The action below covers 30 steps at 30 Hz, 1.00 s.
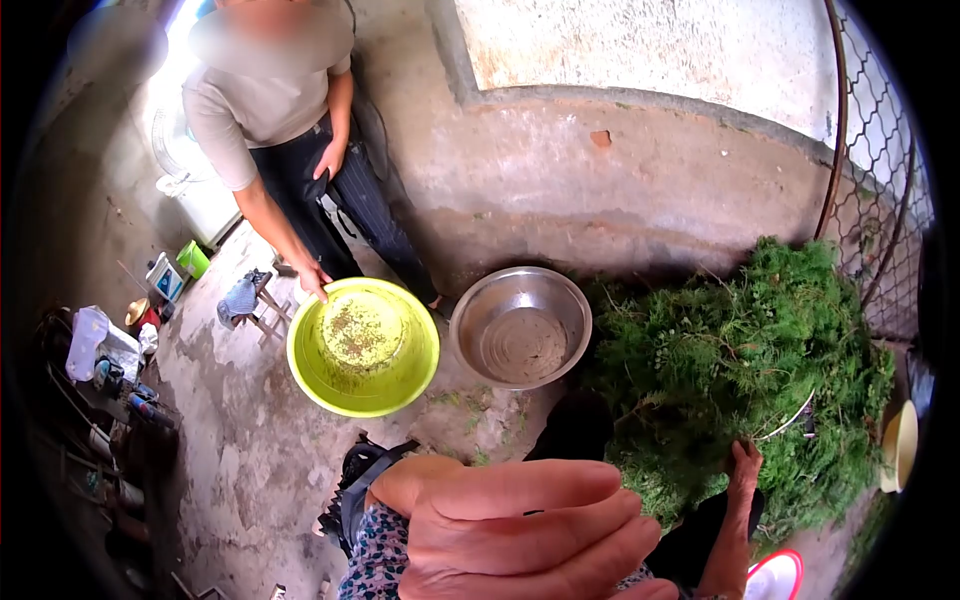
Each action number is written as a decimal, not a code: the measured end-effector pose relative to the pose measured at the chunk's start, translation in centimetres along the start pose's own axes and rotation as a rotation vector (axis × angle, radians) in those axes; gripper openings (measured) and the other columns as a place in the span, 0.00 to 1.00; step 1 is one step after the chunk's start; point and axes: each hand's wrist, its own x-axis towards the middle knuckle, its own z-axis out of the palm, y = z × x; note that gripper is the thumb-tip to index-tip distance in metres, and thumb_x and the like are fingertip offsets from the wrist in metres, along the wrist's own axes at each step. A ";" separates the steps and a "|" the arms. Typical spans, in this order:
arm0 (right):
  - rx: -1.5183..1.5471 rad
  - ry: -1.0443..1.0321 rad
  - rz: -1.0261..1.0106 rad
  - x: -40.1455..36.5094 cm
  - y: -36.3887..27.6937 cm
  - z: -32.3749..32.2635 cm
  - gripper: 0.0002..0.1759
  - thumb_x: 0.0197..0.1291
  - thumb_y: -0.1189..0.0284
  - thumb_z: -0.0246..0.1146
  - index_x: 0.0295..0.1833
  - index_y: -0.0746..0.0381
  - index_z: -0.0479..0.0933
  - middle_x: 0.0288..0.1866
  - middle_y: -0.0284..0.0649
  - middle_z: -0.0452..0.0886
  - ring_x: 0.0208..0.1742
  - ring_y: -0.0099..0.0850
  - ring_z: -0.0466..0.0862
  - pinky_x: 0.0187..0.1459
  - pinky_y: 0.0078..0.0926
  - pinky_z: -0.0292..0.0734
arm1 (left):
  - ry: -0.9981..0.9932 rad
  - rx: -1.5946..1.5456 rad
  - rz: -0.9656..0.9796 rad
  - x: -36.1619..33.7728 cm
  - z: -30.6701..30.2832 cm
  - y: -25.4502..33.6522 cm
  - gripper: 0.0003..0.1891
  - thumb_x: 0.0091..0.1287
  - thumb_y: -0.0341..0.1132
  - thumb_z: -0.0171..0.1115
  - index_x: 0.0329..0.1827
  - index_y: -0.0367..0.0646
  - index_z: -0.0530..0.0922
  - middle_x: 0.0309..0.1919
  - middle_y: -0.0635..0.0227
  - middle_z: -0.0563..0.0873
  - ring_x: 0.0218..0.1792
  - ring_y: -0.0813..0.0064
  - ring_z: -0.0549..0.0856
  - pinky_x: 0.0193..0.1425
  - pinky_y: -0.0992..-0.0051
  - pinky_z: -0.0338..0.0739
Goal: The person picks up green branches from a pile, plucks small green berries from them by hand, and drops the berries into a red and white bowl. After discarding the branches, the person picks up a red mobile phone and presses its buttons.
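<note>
My left hand [530, 535] is large and close at the bottom centre, with its back toward me. Its fingers are curled and pressed together; what they hold, if anything, is hidden. My right hand does not show. Past the left hand are a black sandal [362, 480] and patterned cloth [375, 555]. A person [262, 120] stands across from me, one hand [314, 280] on the rim of a yellow-green basin [415, 375] with small dark bits scattered inside. Beside it sits a metal basin [520, 340], with some residue on its bottom.
A big heap of green feathery branches [740, 350] lies at right. What looks like another person's arm [738, 500] reaches to it. Wire mesh [880, 170] stands behind. At left are a small stool [262, 300], a green bucket [193, 260] and clutter.
</note>
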 end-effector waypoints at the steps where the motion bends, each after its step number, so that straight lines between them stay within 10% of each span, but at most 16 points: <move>1: 0.000 -0.001 0.010 0.0 -0.1 0.1 0.10 0.56 0.71 0.59 0.39 0.66 0.77 0.28 0.31 0.76 0.28 0.23 0.74 0.30 0.22 0.69 | -0.035 0.010 -0.136 0.3 -0.1 1.0 0.08 0.60 0.42 0.62 0.37 0.50 0.82 0.24 0.66 0.86 0.27 0.73 0.86 0.44 0.64 0.81; 9: -0.153 -0.005 -0.082 -1.1 -1.6 0.6 0.10 0.57 0.69 0.59 0.38 0.66 0.77 0.30 0.33 0.77 0.29 0.23 0.76 0.31 0.22 0.72 | 0.014 -0.038 -0.298 -0.8 3.2 0.8 0.08 0.60 0.39 0.61 0.37 0.49 0.81 0.22 0.69 0.85 0.25 0.74 0.85 0.42 0.66 0.81; 15: -0.027 -0.010 0.068 -0.4 -0.1 -0.3 0.11 0.58 0.70 0.58 0.42 0.67 0.77 0.34 0.35 0.80 0.30 0.25 0.79 0.34 0.23 0.76 | -0.140 -0.123 0.318 -2.0 4.4 -4.6 0.14 0.58 0.38 0.63 0.44 0.42 0.80 0.27 0.63 0.85 0.29 0.72 0.84 0.44 0.67 0.79; 18: -0.016 -0.040 0.103 -0.9 -1.2 0.0 0.11 0.58 0.71 0.58 0.43 0.66 0.77 0.34 0.35 0.79 0.31 0.25 0.79 0.38 0.23 0.77 | -0.203 -0.049 -0.205 -2.1 4.5 -1.3 0.08 0.55 0.39 0.67 0.31 0.45 0.81 0.29 0.68 0.85 0.29 0.75 0.85 0.49 0.70 0.78; 20: -0.161 0.069 -0.163 -1.5 -1.1 0.4 0.11 0.56 0.70 0.61 0.38 0.67 0.78 0.30 0.34 0.79 0.30 0.25 0.77 0.34 0.24 0.73 | -0.288 -0.046 -0.158 -1.8 3.9 -2.3 0.08 0.56 0.37 0.67 0.33 0.44 0.80 0.28 0.68 0.85 0.29 0.76 0.85 0.49 0.69 0.78; 30: 0.030 0.051 0.073 0.2 -0.9 -1.4 0.11 0.56 0.69 0.60 0.39 0.65 0.77 0.29 0.32 0.78 0.28 0.24 0.75 0.31 0.23 0.71 | -0.327 -0.183 0.010 -1.3 5.0 -0.6 0.09 0.55 0.32 0.67 0.35 0.35 0.80 0.24 0.65 0.82 0.27 0.75 0.83 0.44 0.67 0.79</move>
